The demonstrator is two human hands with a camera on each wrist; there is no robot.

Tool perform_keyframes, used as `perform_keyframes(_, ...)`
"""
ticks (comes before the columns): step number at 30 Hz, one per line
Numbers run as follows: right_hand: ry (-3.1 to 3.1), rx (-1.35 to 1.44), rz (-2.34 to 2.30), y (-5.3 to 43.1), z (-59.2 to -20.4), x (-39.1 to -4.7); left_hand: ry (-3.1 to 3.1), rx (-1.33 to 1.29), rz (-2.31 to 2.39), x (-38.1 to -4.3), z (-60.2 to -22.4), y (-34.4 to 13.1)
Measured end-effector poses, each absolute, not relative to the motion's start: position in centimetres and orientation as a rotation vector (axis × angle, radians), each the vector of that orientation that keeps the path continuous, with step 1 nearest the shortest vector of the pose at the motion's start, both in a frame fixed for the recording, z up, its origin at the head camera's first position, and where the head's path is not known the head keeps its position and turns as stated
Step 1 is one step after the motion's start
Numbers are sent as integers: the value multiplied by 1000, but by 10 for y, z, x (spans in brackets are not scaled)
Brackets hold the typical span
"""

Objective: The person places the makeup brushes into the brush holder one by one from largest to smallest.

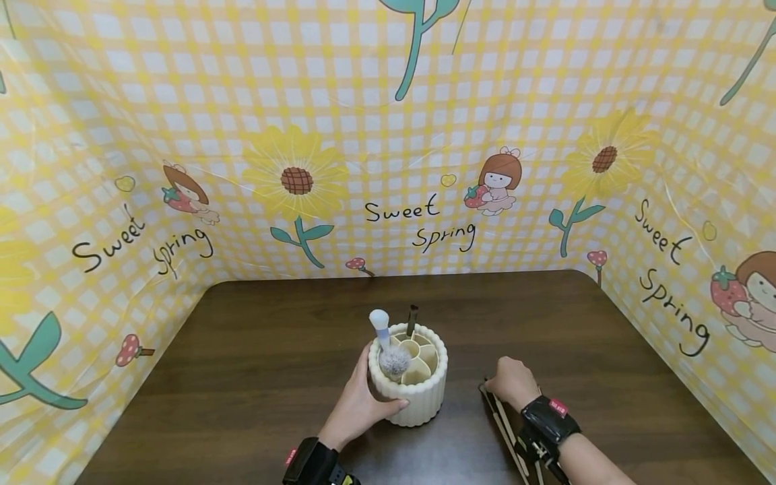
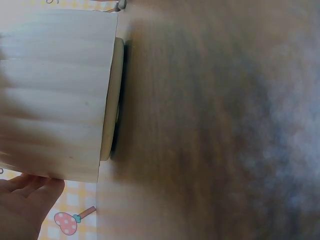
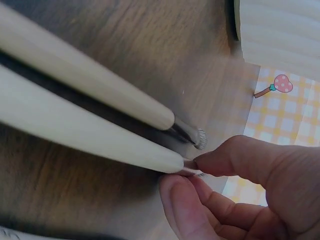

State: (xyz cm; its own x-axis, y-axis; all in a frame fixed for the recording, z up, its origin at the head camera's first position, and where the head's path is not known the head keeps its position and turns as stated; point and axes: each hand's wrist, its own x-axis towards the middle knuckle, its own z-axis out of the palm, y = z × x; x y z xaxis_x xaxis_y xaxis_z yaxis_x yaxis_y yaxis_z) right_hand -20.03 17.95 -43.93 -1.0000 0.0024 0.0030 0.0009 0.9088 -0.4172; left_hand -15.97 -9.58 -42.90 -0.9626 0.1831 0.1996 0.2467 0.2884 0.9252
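Observation:
A cream ribbed brush holder point(image 1: 418, 401), round and divided into compartments, stands upright on the dark wooden table. My left hand point(image 1: 356, 409) grips its left side, thumb across the front and fingers point(image 2: 50, 192) round the far side. In the holder are a grey fluffy brush head point(image 1: 395, 362), a white-and-lavender stem point(image 1: 380, 325) overlapping it, and a dark slim brush point(image 1: 413, 322). To the right, my right hand point(image 1: 514, 384) pinches a makeup brush point(image 3: 95, 125) between thumb and fingertips at its metal collar. Another pale-handled makeup brush point(image 3: 100, 75) lies alongside it.
Dark wooden tabletop point(image 1: 273, 337) extends around the holder. A yellow checked cloth point(image 1: 364, 135) with printed flowers and lettering rises behind the table and along both sides. Wrist-worn cameras point(image 1: 548, 421) sit on both wrists.

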Motion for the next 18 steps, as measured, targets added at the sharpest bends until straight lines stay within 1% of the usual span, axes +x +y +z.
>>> perform_keyframes(4, -3093, -28, 680, 182, -437, -202, -2483, -417, -1794, -159, -428, -96)
perform_keyframes(9, -3120, -99, 698, 185, -420, -206, -2493, -421, -1773, -160, -430, -96)
perform_keyframes(13, -3068, -152, 737, 184, -402, -210, -2469, -429, -1781, -166, -442, -97)
perform_keyframes(18, -2925, -103, 839, 180, -381, -217, -2465, -433, -1782, -174, -457, -100)
